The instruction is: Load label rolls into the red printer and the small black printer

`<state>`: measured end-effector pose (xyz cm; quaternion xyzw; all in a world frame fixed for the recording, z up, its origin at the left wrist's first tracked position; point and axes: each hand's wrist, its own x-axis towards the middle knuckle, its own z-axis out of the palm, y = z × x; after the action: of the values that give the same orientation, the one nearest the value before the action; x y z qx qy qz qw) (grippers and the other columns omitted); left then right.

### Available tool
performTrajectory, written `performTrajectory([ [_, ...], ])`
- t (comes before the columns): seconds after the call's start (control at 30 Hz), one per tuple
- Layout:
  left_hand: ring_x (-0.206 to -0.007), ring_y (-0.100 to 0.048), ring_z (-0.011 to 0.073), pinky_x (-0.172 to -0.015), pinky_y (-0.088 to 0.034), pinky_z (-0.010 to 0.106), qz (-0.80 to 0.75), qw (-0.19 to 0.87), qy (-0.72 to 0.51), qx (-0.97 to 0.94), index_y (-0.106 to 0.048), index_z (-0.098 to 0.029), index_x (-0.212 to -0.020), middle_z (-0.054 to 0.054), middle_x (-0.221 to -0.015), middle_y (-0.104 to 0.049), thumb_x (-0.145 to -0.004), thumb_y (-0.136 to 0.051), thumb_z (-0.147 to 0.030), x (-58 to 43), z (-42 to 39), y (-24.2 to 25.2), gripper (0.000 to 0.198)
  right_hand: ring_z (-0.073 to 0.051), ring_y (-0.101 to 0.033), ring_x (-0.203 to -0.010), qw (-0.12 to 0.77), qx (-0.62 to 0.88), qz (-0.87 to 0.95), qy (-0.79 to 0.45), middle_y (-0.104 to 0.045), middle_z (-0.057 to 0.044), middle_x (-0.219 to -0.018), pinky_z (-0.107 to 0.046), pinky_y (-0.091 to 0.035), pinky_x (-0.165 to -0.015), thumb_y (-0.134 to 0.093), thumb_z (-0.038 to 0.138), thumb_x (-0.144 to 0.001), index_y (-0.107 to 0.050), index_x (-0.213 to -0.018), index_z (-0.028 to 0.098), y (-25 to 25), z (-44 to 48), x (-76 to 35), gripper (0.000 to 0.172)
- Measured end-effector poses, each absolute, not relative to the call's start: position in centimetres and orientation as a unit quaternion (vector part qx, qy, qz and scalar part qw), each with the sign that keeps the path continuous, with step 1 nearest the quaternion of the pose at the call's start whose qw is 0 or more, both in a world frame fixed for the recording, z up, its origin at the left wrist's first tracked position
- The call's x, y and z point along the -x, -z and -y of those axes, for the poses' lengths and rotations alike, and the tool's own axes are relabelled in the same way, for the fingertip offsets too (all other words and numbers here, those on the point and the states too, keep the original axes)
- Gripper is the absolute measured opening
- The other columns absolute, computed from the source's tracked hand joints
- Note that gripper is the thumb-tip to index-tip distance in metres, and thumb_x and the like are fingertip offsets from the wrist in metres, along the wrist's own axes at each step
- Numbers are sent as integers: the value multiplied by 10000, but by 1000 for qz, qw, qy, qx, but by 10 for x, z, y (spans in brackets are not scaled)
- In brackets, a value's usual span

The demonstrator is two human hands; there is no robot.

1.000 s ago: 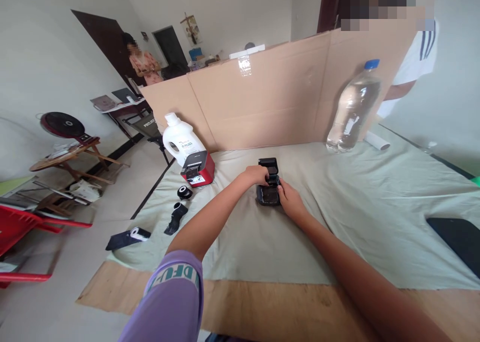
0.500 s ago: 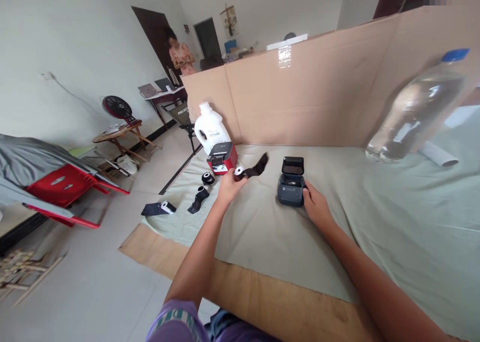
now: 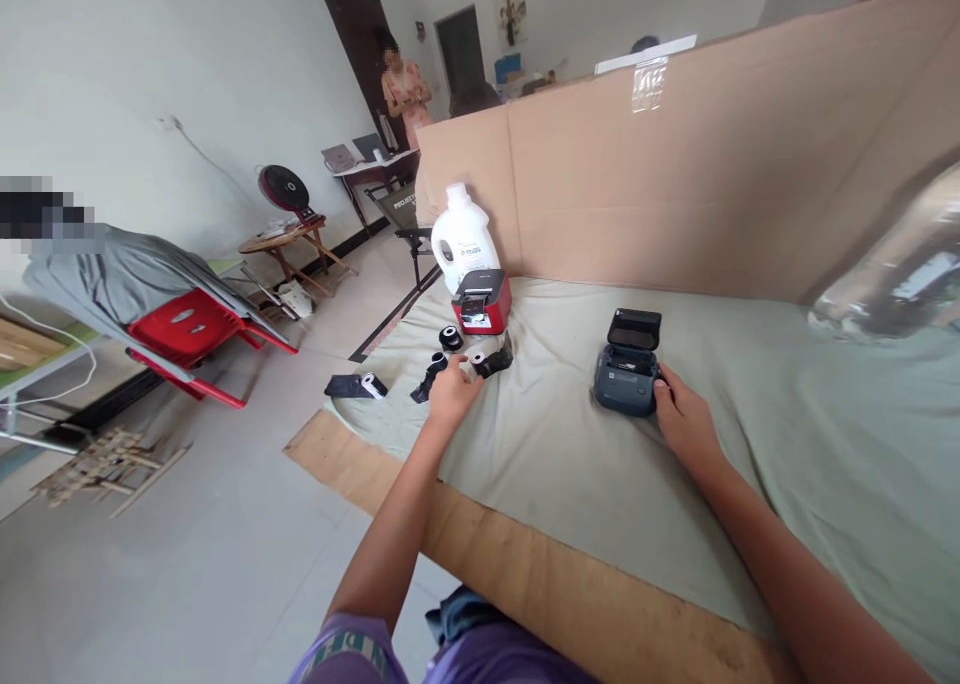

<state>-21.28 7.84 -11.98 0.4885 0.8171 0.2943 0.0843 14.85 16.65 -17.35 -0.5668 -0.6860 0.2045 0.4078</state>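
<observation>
A dark grey portable label printer sits on the cloth with its lid raised. My right hand grips its right side, thumb in front. A roll of black label tape with a white core rests on the cloth, its loose strip trailing to the right. My left hand is right beside that roll, fingers apart; its fingertips partly hide the near side. Around it are a black roll, another roll with an unwound strip, and a white-ended roll with a black strip at the left edge.
A red and black box-shaped device stands before a white jug. A cardboard screen backs the cloth-covered table. A large clear bottle is at the right. Further off are a red chair and people.
My left hand has lowered the tape roll onto the cloth near the red device and loosened its fingers. The view has swung left; my right hand stays on the printer.
</observation>
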Motion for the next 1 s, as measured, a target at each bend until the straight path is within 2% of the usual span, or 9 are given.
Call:
performTrajectory([
  [0.1,-722,-636,202,-628,-369,267,-835,-9,-323,-446,-652,-233,-1064,11,-717,-668,-848,-572,-310,239,-49,103,243,-313,-652,-1154,410,564,689,-199,-686,-142,-1268,-466,-510,-975,-357,404,-951,-593,-1367,160,173,-166,-149,537],
  [0.17,-733,-636,204,-647,-383,268,-856,-66,-336,-388,-669,-239,-1025,9,-723,-668,-863,-550,-335,263,-32,93,223,-307,-667,-1119,410,564,691,-193,-698,-139,-1244,-452,-520,-953,-358,400,-951,-599,-1363,171,174,-166,-149,530],
  [0.33,-783,-640,204,-690,-422,274,-860,-49,-338,-379,-706,-234,-967,30,-862,-722,-860,-563,-404,305,-22,84,246,-316,-653,-1145,411,571,687,-178,-689,-142,-1261,-472,-506,-977,-370,416,-937,-617,-1341,166,179,-170,-150,535],
  [0.53,-943,-672,226,-756,-448,268,-827,79,-263,-490,-672,-275,-1203,44,-1093,-739,-766,-695,-452,305,-67,96,473,-319,-634,-1177,410,575,683,-188,-677,-151,-1281,-480,-484,-1010,-381,406,-927,-614,-1342,148,177,-170,-149,541],
  [0.63,-938,-676,243,-743,-451,274,-823,97,-256,-499,-717,-249,-1099,64,-1041,-743,-721,-727,-362,305,-81,102,395,-313,-651,-1137,417,571,681,-190,-694,-145,-1246,-475,-488,-1001,-387,405,-929,-624,-1332,163,174,-168,-149,527],
  [0.73,-839,-677,225,-701,-463,273,-801,127,-350,-469,-724,-202,-1020,69,-929,-743,-675,-760,-366,304,-78,101,384,-318,-648,-1130,406,578,679,-198,-697,-155,-1233,-474,-485,-996,-380,413,-925,-620,-1337,147,174,-167,-149,546],
  [0.83,-710,-650,177,-600,-441,243,-734,238,-492,-404,-691,-163,-1070,65,-862,-736,-621,-804,-478,294,-67,92,560,-318,-635,-1127,404,581,677,-201,-685,-163,-1242,-469,-485,-984,-373,413,-917,-625,-1322,128,174,-168,-149,556],
  [0.93,-674,-642,154,-575,-439,224,-644,345,-582,-357,-667,-138,-1097,70,-864,-739,-546,-863,-517,267,-58,81,698,-264,-658,-859,427,572,675,-187,-692,-163,-1165,-448,-524,-861,-417,426,-900,-644,-1277,129,164,-163,-147,530],
  [1.0,-692,-657,157,-620,-479,238,-586,404,-606,-354,-670,-135,-1079,66,-866,-743,-537,-888,-492,237,-59,78,684,-197,-594,-677,453,545,681,-186,-682,-146,-1125,-400,-529,-743,-466,439,-894,-663,-1226,151,147,-156,-143,481],
])
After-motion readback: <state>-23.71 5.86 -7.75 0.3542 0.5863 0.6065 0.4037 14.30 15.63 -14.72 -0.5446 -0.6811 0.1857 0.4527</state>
